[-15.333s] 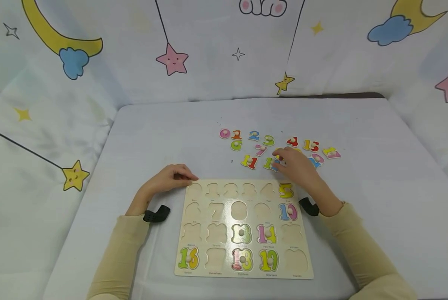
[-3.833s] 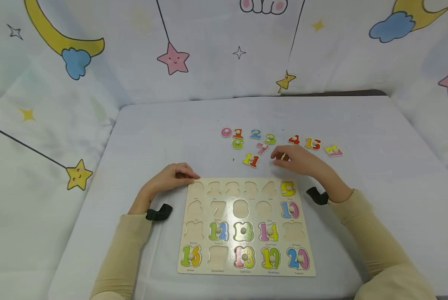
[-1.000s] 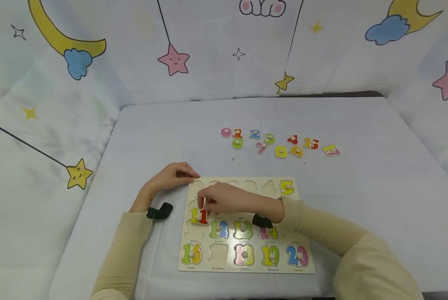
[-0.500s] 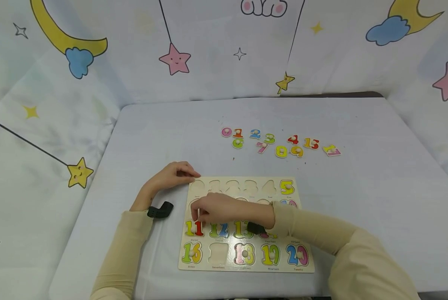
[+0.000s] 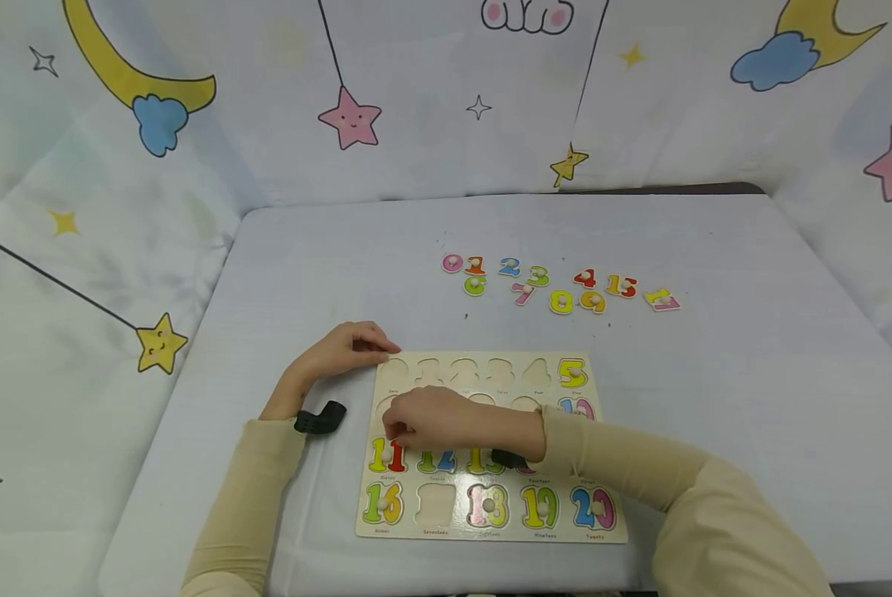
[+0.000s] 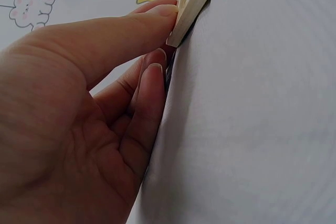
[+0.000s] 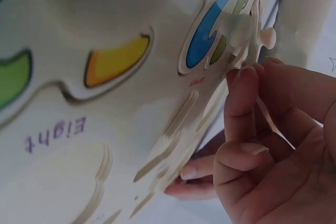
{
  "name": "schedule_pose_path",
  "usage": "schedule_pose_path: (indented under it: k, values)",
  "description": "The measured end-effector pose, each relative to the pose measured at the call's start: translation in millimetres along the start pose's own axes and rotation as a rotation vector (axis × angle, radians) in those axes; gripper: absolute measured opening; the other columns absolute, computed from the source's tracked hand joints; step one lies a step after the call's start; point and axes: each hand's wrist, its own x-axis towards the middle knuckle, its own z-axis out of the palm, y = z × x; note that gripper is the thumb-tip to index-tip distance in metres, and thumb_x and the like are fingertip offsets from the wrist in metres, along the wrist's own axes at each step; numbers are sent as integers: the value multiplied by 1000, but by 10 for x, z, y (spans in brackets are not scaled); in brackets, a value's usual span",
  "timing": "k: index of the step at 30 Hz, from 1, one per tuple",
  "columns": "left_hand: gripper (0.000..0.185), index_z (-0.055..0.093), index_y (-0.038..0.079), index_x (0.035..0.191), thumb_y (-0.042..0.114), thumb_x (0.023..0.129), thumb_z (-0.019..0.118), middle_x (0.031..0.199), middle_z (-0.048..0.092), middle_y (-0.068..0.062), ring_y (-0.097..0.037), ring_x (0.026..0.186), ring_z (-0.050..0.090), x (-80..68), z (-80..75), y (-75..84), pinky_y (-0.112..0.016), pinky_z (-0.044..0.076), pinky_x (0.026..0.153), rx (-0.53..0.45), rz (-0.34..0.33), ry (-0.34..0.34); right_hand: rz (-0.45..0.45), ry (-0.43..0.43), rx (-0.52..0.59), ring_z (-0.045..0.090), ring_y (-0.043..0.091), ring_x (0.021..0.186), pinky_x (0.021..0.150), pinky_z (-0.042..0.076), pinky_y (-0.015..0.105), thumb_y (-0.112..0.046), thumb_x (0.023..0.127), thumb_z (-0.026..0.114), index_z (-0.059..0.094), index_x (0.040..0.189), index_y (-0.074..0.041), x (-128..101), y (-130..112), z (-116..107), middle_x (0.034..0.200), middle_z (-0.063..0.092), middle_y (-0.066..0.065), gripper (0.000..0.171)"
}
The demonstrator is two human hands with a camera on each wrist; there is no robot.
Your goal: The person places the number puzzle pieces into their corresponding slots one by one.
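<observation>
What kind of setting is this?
Probably a staged tabletop recording spot with a children's theme, not a real playroom: a table under a plain cloth, a backdrop printed with moons and stars on all sides, and a wooden number puzzle with loose pieces.

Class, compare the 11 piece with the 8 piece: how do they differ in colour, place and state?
The 11 piece is yellow and red; the 8 piece is yellow. The 11 piece sits in the puzzle board, at the right hand; the 8 piece lies loose on the table, untouched. Both are number pieces.
</observation>
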Motion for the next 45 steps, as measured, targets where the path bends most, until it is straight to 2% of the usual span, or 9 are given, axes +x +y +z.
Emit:
schedule_pose_path:
  k: [9, 14, 19, 22, 29, 32, 37, 45]
  values:
    - [17, 70, -5, 103, -2, 86, 65, 99, 64, -16, -23, 88, 55, 7, 2, 37, -26, 42, 74, 11, -18, 8, -27, -24, -185, 49, 4, 65, 59, 41, 19, -19, 91, 63, 74, 95, -20, -74, -64, 7, 82, 55, -10, 11]
    - [17, 70, -4, 102, -2, 86, 65, 99, 64, -16, -23, 87, 55, 5, 3, 43, -25, 42, 74, 19, -19, 8, -58, -16, -299, 46, 2, 62, 58, 39, 20, -18, 90, 63, 74, 100, -23, -120, -110, 50, 85, 55, -10, 15]
    - [17, 70, -5, 102, -3, 86, 65, 98, 64, -17, -23, 87, 56, -3, 5, 46, -27, 42, 74, 13, -13, 11, -62, -8, -343, 45, 1, 60, 57, 38, 20, -18, 91, 62, 74, 98, -23, -146, -145, 44, 82, 54, -10, 15]
    - [17, 70, -6, 101, -3, 85, 65, 99, 64, -17, -22, 88, 56, -7, 8, 46, -28, 43, 75, 0, -16, 14, -63, -22, -311, 46, 3, 62, 57, 39, 21, -18, 91, 61, 72, 101, -22, -152, -113, 36, 83, 54, -10, 15]
    - [17, 70, -5, 102, -2, 86, 65, 98, 64, -15, -21, 87, 56, 1, 6, 39, -30, 44, 75, 14, -22, 10, 11, -12, -93, 50, 5, 73, 66, 42, 23, -18, 92, 60, 67, 114, -16, -234, 130, -81, 87, 57, -10, 22]
    - [17, 70, -5, 101, -2, 86, 65, 98, 64, -15, -21, 86, 56, 4, 3, 43, -31, 44, 75, 16, -19, 14, 44, 43, -52, 53, 6, 76, 71, 44, 25, -18, 92, 61, 67, 116, -13, -306, 274, -182, 91, 61, -8, 25]
    - [17, 70, -6, 101, -3, 85, 65, 98, 64, -17, -22, 86, 56, 5, 4, 44, -28, 43, 74, 7, -16, 15, 114, 165, -6, 54, 10, 76, 69, 44, 27, -15, 92, 61, 67, 116, -10, -477, 601, -362, 94, 63, -4, 24]
    - [17, 70, -6, 101, -3, 85, 66, 98, 64, -16, -24, 87, 55, -1, 19, 37, -26, 42, 73, 4, -27, 17, 322, 360, 63, 54, 18, 79, 69, 45, 32, -11, 93, 60, 64, 118, -3, -874, 1234, -582, 95, 63, 3, 27]
